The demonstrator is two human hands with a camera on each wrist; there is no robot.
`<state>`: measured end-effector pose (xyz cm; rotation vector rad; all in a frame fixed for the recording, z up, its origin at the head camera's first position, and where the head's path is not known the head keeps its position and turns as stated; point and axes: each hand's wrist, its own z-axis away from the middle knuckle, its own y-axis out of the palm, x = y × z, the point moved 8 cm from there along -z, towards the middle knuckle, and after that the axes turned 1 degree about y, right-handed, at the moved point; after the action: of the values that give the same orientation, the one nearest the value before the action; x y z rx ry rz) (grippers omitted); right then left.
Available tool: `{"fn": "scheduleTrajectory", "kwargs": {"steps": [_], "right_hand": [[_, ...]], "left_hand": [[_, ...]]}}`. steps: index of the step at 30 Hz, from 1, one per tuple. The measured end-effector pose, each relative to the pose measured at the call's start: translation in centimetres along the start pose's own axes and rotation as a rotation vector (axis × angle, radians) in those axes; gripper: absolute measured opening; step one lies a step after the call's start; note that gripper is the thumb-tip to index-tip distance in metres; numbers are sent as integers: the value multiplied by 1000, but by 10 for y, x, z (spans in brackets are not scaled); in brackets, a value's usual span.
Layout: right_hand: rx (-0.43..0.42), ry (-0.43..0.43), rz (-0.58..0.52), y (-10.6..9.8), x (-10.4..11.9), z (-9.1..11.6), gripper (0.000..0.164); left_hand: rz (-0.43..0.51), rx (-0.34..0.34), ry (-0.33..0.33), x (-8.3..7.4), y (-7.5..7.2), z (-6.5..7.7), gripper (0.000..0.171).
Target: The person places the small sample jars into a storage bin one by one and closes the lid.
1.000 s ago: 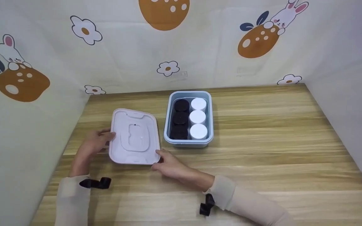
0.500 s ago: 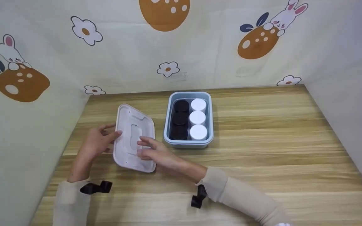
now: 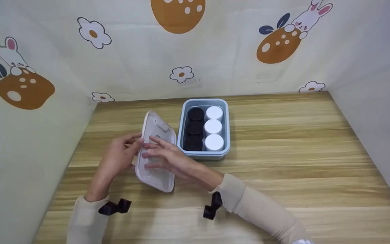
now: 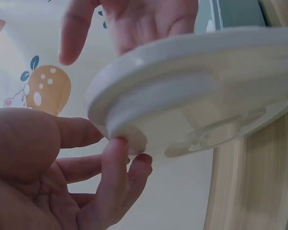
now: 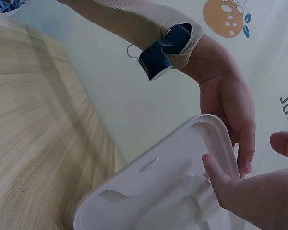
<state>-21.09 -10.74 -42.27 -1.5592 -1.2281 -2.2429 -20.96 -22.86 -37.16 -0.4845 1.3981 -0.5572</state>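
A white plastic lid (image 3: 161, 179) stands tilted steeply on edge, left of a light-blue box (image 3: 203, 153). My left hand (image 3: 118, 154) grips its raised left edge, thumb on one face and fingers behind. In the left wrist view, fingertips of that hand pinch the lid (image 4: 173, 91) at its rounded rim. My right hand (image 3: 171, 157) is in front of the lid's recessed inner face with its fingers spread, overlapping it in the head view. Inside the box are black round-topped items (image 3: 195, 127) in one row and white ones (image 3: 213, 126) in another.
The wood-grain table (image 3: 283, 152) extends to the right of the box. A pale printed cloth (image 3: 222, 47) with rabbits, oranges and flowers surrounds the table at the back and sides. Black camera mounts (image 3: 115, 206) sit on both wrists.
The lid has turned from nearly face-up to steeply tilted, shifting right toward the box. My right hand has let go of its lower right corner and moved up across its inner face.
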Motion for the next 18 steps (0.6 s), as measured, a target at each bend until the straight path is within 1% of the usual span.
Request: {"fn": "scheduleTrajectory", "kwargs": {"steps": [4, 7, 9, 11, 14, 18], "right_hand": [[1, -28, -1, -3, 8, 5, 65], [-3, -48, 10, -5, 14, 9, 66], [-17, -62, 21, -7, 18, 11, 68], [-45, -77, 37, -11, 21, 12, 72], [-109, -89, 57, -17, 23, 13, 77], [-203, -85, 65, -26, 22, 14, 81]], "left_hand": [[-14, -29, 47, -5, 3, 1, 37], [5, -39, 53, -7, 7, 1, 34], [41, -29, 45, -8, 11, 0, 33], [81, -6, 43, -9, 15, -2, 33], [143, 23, 53, -9, 20, -4, 33], [177, 29, 75, -7, 27, -8, 32]]}}
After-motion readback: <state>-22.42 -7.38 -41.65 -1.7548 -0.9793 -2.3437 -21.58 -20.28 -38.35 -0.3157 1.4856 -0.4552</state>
